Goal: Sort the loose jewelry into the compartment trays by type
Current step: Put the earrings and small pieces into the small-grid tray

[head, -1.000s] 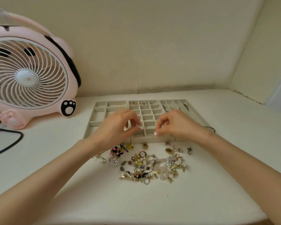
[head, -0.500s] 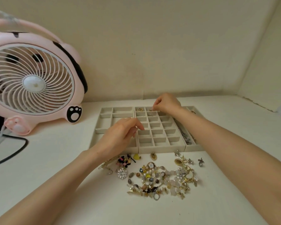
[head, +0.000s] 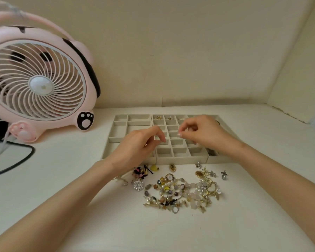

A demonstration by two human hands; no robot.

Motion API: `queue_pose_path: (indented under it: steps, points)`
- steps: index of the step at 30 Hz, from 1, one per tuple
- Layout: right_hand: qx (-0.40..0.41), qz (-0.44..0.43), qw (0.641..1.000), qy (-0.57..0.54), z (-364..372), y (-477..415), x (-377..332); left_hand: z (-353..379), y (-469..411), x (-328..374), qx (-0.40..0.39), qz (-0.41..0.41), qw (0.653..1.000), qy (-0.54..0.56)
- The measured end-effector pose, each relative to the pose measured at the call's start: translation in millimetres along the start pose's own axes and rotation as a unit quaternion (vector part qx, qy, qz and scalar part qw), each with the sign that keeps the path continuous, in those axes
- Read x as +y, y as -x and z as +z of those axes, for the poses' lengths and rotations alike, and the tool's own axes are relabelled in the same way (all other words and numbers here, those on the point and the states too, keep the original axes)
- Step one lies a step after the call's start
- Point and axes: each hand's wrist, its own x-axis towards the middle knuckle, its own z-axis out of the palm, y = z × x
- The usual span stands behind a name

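Head view: we note three grey compartment trays (head: 182, 158) set side by side on a white table (head: 253, 206), towards its far edge. The pile of loose jewelry (head: 180, 191) lies on the table just in front of the trays, with a yellow heart-shaped piece (head: 154, 168) and a silver snowflake brooch (head: 138, 185) at its left margin. In the far row of the middle tray we see a gold ring (head: 157, 117) in one cell and a small piece (head: 170, 117) in the next; a dark chain (head: 211, 152) lies in the right tray. The left hand (head: 138, 145) hovers over the seam between the left and middle trays, fingers curled, thumb near the forefinger. The right hand (head: 204, 132) is over the middle tray, fingertips drawn together. We cannot tell whether either hand grips anything. A pink fan (head: 40, 84) stands at far left, and a black cable (head: 20, 161) runs in front of it.
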Motion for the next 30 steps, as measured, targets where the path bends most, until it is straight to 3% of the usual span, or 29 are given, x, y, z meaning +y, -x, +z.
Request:
queue_pose_path:
  steps: [4,9,19,23,30]
  points:
    - [-0.046,-0.011,0.999,0.004,3,25,2,-9,1,-2,-0.032,0.012,0.999,-0.029]
    - [-0.077,-0.011,0.997,0.008,2,38,8,-8,7,-3,-0.096,0.092,0.983,-0.126]
    - [-0.115,-0.013,0.993,-0.015,-6,55,12,3,11,-9,-0.076,0.127,0.972,-0.18]
    - [-0.146,-0.053,0.987,-0.037,6,63,1,2,12,-10,-0.068,0.133,0.972,-0.183]
    - [-0.16,-0.117,0.98,0.032,35,62,-13,6,14,-11,-0.081,0.149,0.968,-0.187]
